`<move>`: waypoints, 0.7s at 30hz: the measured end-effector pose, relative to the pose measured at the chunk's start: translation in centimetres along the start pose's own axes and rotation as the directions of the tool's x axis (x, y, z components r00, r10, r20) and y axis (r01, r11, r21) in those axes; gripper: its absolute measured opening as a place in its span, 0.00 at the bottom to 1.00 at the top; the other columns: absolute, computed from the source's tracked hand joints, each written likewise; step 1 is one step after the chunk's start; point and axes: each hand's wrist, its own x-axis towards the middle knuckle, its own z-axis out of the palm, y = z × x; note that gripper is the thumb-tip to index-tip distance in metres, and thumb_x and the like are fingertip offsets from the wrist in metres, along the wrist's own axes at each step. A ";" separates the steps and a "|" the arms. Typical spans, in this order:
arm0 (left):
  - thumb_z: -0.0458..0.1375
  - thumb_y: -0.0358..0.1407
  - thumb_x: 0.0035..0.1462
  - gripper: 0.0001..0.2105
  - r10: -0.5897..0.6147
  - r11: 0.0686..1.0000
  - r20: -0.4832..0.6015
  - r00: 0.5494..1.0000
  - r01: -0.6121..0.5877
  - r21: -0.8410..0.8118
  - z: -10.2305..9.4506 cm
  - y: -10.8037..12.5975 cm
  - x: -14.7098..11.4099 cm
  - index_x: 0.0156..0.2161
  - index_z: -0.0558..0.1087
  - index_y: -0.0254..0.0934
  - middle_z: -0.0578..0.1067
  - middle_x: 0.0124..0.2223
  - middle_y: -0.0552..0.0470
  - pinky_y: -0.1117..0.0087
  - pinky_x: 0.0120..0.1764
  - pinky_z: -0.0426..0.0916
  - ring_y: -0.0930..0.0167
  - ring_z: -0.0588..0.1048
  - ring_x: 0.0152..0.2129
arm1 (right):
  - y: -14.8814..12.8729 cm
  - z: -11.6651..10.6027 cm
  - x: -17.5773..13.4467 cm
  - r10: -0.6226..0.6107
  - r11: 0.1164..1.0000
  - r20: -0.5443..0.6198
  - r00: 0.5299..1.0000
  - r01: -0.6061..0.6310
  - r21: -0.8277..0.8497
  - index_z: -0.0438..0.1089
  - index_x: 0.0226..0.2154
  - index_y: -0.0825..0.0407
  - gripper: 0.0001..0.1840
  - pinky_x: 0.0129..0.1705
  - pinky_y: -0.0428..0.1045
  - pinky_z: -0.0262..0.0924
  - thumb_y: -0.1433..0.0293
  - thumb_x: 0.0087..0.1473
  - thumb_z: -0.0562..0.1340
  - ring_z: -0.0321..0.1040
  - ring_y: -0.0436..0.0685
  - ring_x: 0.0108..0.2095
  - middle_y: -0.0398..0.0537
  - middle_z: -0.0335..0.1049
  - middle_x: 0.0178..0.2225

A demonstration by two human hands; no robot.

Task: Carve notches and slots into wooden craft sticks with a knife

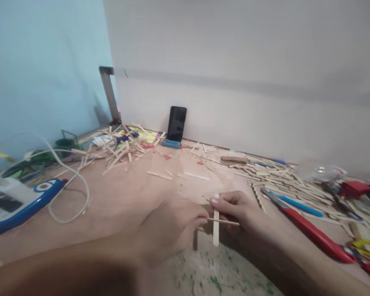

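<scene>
Over the near middle of the table, my right hand (239,209) pinches an upright craft stick (216,236) between thumb and fingers. My left hand (179,222) is closed, its fingertips gripping one end of a thin wooden stick (228,222). That thin stick lies crosswise in front of the craft stick, its far end reaching the fingers of my right hand. Whether the two sticks are joined or only touch, I cannot tell. Below the hands, green specks mark the tabletop (200,271).
A phone (176,123) leans on the back wall. Craft sticks (123,152) lie heaped at back left, more sticks (274,179) at right. Red-handled pliers (317,234), a blue pen-like tool (297,204) and yellow-handled scissors (368,248) sit right; a blue power strip (46,195) with white cable (86,193) left.
</scene>
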 end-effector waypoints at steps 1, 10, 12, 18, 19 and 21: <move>0.58 0.27 0.83 0.13 0.015 0.999 0.037 0.999 -0.014 -0.030 0.1 0.0 -0.1 0.48 0.84 0.41 0.90 0.45 0.49 0.65 0.51 0.82 0.64 0.88 0.41 | 0.1 0.1 0.1 0.020 1.000 0.003 1.000 -0.020 0.003 0.78 0.40 0.50 0.26 0.27 0.46 0.66 0.48 0.84 0.75 0.63 0.49 0.23 0.33 0.70 0.29; 0.60 0.37 0.82 0.12 -0.106 0.928 0.253 0.962 0.187 -0.321 1.2 2.4 -0.7 0.45 0.85 0.42 0.87 0.35 0.50 0.65 0.41 0.80 0.65 0.83 0.30 | -2.5 -4.0 1.8 -0.030 0.996 -0.215 0.976 0.011 -0.089 0.82 0.59 0.51 0.23 0.40 0.53 0.82 0.48 0.85 0.73 0.82 0.56 0.38 0.48 0.84 0.49; 0.60 0.43 0.83 0.15 -0.253 0.852 0.292 0.922 0.355 -0.386 0.9 2.3 -0.4 0.47 0.86 0.40 0.83 0.30 0.53 0.71 0.28 0.72 0.69 0.77 0.23 | -2.9 -3.7 1.4 -0.029 0.983 -0.185 0.982 -0.005 -0.183 0.82 0.56 0.52 0.22 0.39 0.52 0.81 0.49 0.85 0.74 0.80 0.55 0.36 0.46 0.84 0.46; 0.66 0.50 0.72 0.16 -0.429 0.639 0.392 0.814 0.580 -0.506 0.3 1.8 0.7 0.45 0.89 0.41 0.73 0.22 0.60 0.74 0.22 0.61 0.74 0.65 0.17 | -4.3 -2.0 -0.4 -0.083 0.867 -0.086 0.993 0.029 -0.497 0.81 0.41 0.51 0.23 0.36 0.50 0.77 0.52 0.82 0.78 0.76 0.54 0.32 0.39 0.79 0.36; 0.67 0.50 0.71 0.15 -0.451 0.616 0.387 0.804 0.594 -0.517 0.3 2.0 0.7 0.43 0.89 0.42 0.73 0.22 0.60 0.74 0.23 0.59 0.74 0.65 0.17 | -4.5 -2.1 -0.3 -0.102 0.843 -0.101 0.990 0.032 -0.536 0.80 0.39 0.51 0.24 0.36 0.50 0.75 0.51 0.81 0.78 0.75 0.54 0.31 0.38 0.77 0.34; 0.69 0.49 0.68 0.13 -0.502 0.577 0.367 0.783 0.619 -0.533 0.2 2.4 0.7 0.39 0.88 0.43 0.73 0.21 0.60 0.74 0.24 0.57 0.74 0.65 0.18 | -4.9 -2.5 0.1 -0.153 0.795 -0.148 0.977 0.033 -0.606 0.81 0.37 0.50 0.26 0.35 0.50 0.70 0.50 0.80 0.77 0.72 0.54 0.30 0.38 0.75 0.30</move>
